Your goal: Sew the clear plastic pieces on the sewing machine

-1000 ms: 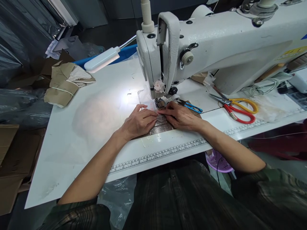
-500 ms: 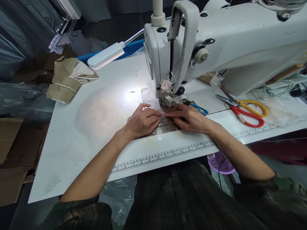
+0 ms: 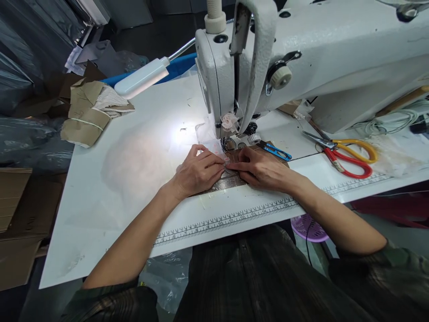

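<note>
My left hand [image 3: 200,172] rests palm down just in front of the presser foot, its fingers curled together over a small piece of sheer whitish fabric [image 3: 214,147] with pinkish marks. From the other side my right hand [image 3: 263,169] pinches the same fabric, index finger stretched toward the left fingertips. The fabric runs up to the needle area of a white sewing machine [image 3: 214,71], and part of it is hidden under my fingers. Beneath both hands lies a shiny brownish plate [image 3: 231,182]. Blue thread snips [image 3: 276,151] lie just beyond my right hand.
Scissors [image 3: 351,162] with red and yellow handles lie at the right. A lamp [image 3: 142,79] lights the white table [image 3: 90,214], with a printed ruler [image 3: 214,222] along its front edge. A brown paper bundle [image 3: 89,116] sits at the back left.
My right hand has shifted slightly toward me, its fingers drawn closer at the fabric. My left hand stays nearly in place. The view has moved a little.
</note>
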`<state>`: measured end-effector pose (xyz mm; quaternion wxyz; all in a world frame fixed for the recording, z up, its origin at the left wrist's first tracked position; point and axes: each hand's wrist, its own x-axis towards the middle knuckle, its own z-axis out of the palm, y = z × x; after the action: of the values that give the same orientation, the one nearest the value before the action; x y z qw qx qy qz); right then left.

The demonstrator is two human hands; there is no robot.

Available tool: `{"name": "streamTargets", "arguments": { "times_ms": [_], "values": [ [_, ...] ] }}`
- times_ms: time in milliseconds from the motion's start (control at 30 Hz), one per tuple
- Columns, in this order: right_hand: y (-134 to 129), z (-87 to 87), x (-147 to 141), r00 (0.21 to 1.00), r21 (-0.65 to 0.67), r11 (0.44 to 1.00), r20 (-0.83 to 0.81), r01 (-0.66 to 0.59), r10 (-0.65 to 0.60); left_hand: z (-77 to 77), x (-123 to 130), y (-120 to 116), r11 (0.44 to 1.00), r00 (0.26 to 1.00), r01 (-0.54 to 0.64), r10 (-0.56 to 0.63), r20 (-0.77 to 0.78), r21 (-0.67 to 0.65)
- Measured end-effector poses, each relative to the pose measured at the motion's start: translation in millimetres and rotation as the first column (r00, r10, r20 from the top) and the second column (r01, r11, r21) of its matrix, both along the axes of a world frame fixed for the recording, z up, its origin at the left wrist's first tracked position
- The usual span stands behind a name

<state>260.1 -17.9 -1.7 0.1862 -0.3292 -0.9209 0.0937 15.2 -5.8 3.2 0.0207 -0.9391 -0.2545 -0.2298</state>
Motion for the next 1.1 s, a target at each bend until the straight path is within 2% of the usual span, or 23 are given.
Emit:
{"name": "streamTargets", "arguments": {
  "times_ms": [100,267,467,733,1100],
  "values": [
    [-0.5,0.9,-0.8,1.000,0.005,1.000,0.013,0.008,-0.008,2.8,-1.0,0.7,1.000,1.000,0.010,-0.010,0.026,0.018],
    [-1.5,2.1,-1.8,0.999,-0.011,1.000,0.027,0.018,-0.018,1.3,-1.9,6.0,0.990,0.986,-0.132,0.125,0.107,0.052],
    [-1.7,3.4,-1.3,0.999,-0.035,0.999,0.039,0.020,-0.019,-5.4,1.0,7.2,0.981,0.981,-0.190,0.188,-0.050,-0.030],
    [-1.5,4.7,-2.0,0.998,-0.055,0.998,0.048,0.030,-0.028,0.5,1.5,3.1,0.976,0.959,-0.212,0.218,-0.180,0.050],
    [-1.9,1.3,-1.5,0.999,-0.013,1.000,0.032,0.025,-0.024,-0.6,2.9,1.0,0.974,0.951,-0.224,0.223,-0.213,0.018]
  ]
}}
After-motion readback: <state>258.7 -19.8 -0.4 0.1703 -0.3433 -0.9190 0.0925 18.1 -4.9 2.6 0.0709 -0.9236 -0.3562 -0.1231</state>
